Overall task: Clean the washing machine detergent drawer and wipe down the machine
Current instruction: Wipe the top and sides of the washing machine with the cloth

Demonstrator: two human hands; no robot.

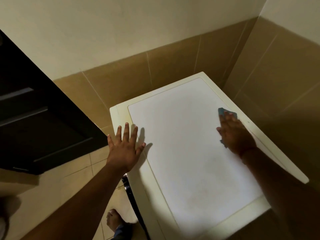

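- Wiping the washing machine point(190, 153) top, centre-right of frame; detergent drawer not visible.
- Left hand point(123, 146), left of centre: fingers spread wide and flat, resting on the lid's left edge, holding nothing. Risk: leaning weight here may shift the machine.
- Right hand point(233, 134), right of centre: fingers straight, pressing the blue cloth point(223, 112) flat near the lid's right edge. Risk: the cloth may slide off that edge or miss the corners.

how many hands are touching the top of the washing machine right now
2. The left hand lies flat with fingers spread on the washing machine top near its left edge. The right hand presses a blue cloth on the top near the right edge.
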